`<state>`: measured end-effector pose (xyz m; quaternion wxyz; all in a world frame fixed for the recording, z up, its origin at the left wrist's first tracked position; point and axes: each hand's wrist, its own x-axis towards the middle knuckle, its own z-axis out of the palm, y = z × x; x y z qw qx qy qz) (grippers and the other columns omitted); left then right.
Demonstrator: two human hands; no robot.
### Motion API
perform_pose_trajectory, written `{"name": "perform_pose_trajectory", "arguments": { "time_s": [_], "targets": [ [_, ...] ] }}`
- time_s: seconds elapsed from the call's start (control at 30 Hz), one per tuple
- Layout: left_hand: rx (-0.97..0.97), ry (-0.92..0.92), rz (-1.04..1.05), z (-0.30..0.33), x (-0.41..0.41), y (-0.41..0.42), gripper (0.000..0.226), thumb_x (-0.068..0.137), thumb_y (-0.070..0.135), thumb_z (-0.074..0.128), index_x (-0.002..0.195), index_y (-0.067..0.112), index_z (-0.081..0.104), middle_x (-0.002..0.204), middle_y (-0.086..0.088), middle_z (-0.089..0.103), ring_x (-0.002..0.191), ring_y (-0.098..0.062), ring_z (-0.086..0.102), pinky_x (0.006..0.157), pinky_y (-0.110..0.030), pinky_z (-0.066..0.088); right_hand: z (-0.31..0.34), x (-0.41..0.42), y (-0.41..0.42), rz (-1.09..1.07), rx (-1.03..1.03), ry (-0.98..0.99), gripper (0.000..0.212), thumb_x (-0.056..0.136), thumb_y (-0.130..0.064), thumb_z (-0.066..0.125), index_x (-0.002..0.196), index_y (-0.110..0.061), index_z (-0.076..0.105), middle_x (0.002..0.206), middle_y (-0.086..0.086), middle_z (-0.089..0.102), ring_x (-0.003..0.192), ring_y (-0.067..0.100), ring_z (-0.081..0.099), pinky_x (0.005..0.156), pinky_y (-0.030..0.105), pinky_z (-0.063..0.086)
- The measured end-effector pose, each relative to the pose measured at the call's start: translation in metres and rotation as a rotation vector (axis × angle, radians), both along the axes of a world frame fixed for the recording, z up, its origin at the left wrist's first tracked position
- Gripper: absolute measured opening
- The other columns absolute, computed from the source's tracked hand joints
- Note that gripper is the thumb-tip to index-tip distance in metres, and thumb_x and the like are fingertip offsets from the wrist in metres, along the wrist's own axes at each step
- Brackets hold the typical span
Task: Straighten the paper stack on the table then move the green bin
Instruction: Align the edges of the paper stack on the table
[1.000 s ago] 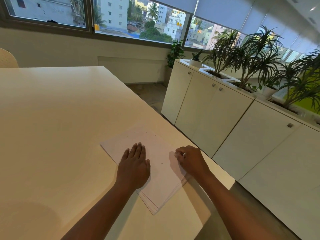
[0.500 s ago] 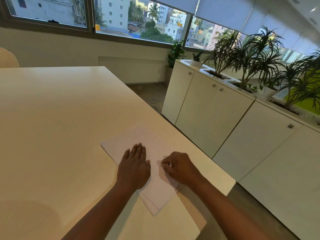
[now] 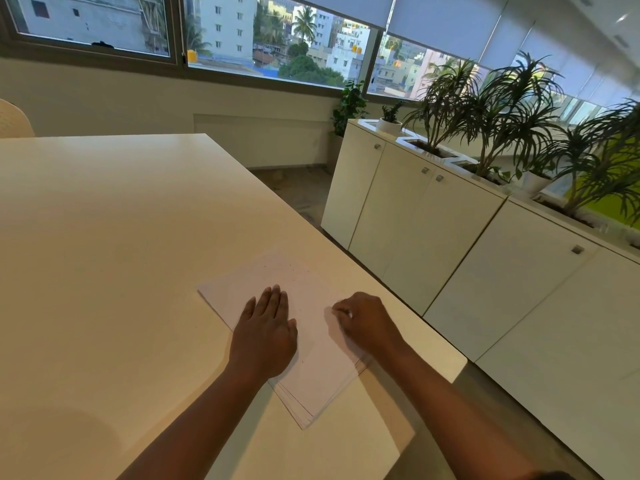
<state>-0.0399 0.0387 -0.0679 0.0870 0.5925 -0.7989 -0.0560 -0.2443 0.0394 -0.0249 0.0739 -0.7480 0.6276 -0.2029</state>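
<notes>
A stack of white paper (image 3: 313,379) lies askew near the right edge of the white table (image 3: 104,254), its sheets fanned out at the near corner. My left hand (image 3: 265,332) rests flat on the stack's left part, palm down, fingers straight and together. On the stack's right part sits my right hand (image 3: 367,323), its fingers curled with the tips pinching at the top sheets. No green bin is in view.
The table's right edge runs just past the stack, with floor beyond it. White cabinets (image 3: 433,244) topped with potted plants (image 3: 491,109) stand to the right. A pale chair back (image 3: 12,119) shows at the far left.
My right hand has slid left from the stack's right edge onto the paper. The left hand has stayed flat in place.
</notes>
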Motion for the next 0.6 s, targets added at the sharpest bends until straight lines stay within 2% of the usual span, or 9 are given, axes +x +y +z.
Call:
{"name": "perform_pose_trajectory", "arguments": {
  "time_s": [0.1,0.2,0.27,0.33,0.37,0.47,0.53,0.6],
  "targets": [
    [0.001,-0.002,-0.002,0.0,0.0,0.0,0.062,0.103,0.041,0.006,0.156,0.01,-0.003,0.165,-0.009,-0.007,0.152,-0.021,-0.008,0.124,-0.04,-0.001,0.011,-0.01,-0.004,-0.101,0.001,0.048,0.024,0.094,-0.017,0.052,0.093,-0.01,0.075,0.09,0.012,0.068,0.08,0.023,0.062,0.07,0.026,0.047],
    [-0.007,-0.005,-0.008,-0.001,0.0,-0.001,0.062,0.103,0.041,0.007,0.155,0.009,-0.003,0.165,-0.009,-0.006,0.152,-0.021,-0.007,0.124,-0.04,-0.001,0.008,0.014,0.02,0.071,0.052,-0.046,0.017,0.088,-0.021,0.059,0.089,-0.017,0.076,0.087,0.006,0.069,0.076,0.014,0.061,0.074,0.027,0.051],
    [-0.012,-0.013,-0.013,-0.002,0.0,-0.002,0.061,0.103,0.04,0.007,0.155,0.009,-0.003,0.165,-0.01,-0.006,0.152,-0.022,-0.006,0.124,-0.04,-0.001,0.001,0.032,0.046,0.221,0.11,-0.068,0.02,0.086,-0.031,0.059,0.098,-0.024,0.074,0.088,-0.003,0.068,0.071,0.0,0.056,0.069,0.013,0.048],
    [-0.013,-0.015,-0.008,-0.002,0.001,-0.001,0.061,0.104,0.04,0.008,0.155,0.009,-0.003,0.165,-0.01,-0.006,0.152,-0.022,-0.006,0.124,-0.04,-0.001,-0.005,0.032,0.053,0.255,0.103,-0.057,0.022,0.088,-0.031,0.059,0.105,-0.026,0.072,0.092,-0.004,0.067,0.071,-0.002,0.054,0.069,0.008,0.047],
    [-0.01,-0.01,-0.007,-0.001,0.001,-0.001,0.061,0.103,0.04,0.008,0.155,0.009,-0.003,0.165,-0.009,-0.006,0.152,-0.021,-0.006,0.124,-0.04,-0.001,-0.004,0.027,0.049,0.23,0.081,-0.058,0.021,0.09,-0.028,0.06,0.106,-0.024,0.072,0.095,-0.002,0.068,0.074,-0.001,0.056,0.073,0.012,0.05],
    [-0.005,-0.01,-0.006,0.0,0.0,-0.001,0.061,0.103,0.041,0.007,0.155,0.01,-0.004,0.165,-0.009,-0.007,0.152,-0.021,-0.007,0.124,-0.04,-0.001,0.003,0.009,0.033,0.067,0.023,-0.02,0.021,0.093,-0.02,0.057,0.104,-0.015,0.074,0.1,0.007,0.068,0.086,0.016,0.065,0.082,0.029,0.055],
    [-0.001,-0.013,-0.007,0.001,0.0,0.0,0.061,0.103,0.041,0.006,0.155,0.01,-0.005,0.164,-0.009,-0.008,0.152,-0.021,-0.008,0.124,-0.04,-0.001,0.001,0.013,0.034,0.071,-0.011,0.027,0.021,0.093,-0.021,0.055,0.1,-0.014,0.074,0.097,0.008,0.067,0.084,0.018,0.063,0.079,0.03,0.055],
    [0.0,-0.017,-0.008,0.0,0.001,-0.001,0.061,0.103,0.041,0.007,0.155,0.01,-0.005,0.164,-0.009,-0.008,0.152,-0.021,-0.008,0.124,-0.04,-0.001,-0.006,0.031,0.048,0.201,0.025,-0.002,0.02,0.093,-0.027,0.056,0.103,-0.021,0.072,0.096,0.002,0.066,0.078,0.01,0.061,0.075,0.023,0.055]
  ]
}}
